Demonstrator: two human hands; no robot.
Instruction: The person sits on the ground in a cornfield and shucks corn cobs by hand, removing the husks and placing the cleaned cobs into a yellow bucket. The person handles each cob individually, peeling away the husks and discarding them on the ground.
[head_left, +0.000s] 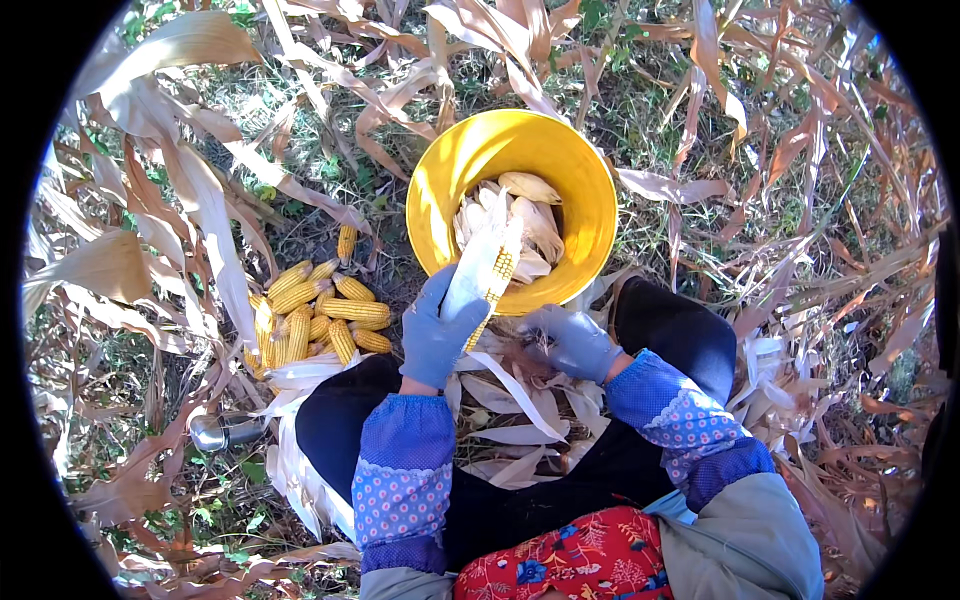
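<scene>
My left hand (436, 330), in a grey-blue glove, grips an ear of corn (499, 276) whose pale husk is partly peeled, so yellow kernels show along its right side. The ear points up over the near rim of a yellow bucket (589, 202), which holds several ears in their husks (536, 221). To the right of the ear, just below the rim, is my gloved right hand (571, 341) with bent fingers; brownish corn silk lies at its fingertips, and whether it grips anything is unclear. A husk strip (517, 394) hangs from the ear's lower end.
Left of the bucket, husked yellow ears (300, 322) lie in a pile on the ground. A shiny metal object (217, 433) rests near my left knee. Loose husks (517, 435) cover the ground between my legs. Dry corn stalks and leaves (202, 217) surround the spot.
</scene>
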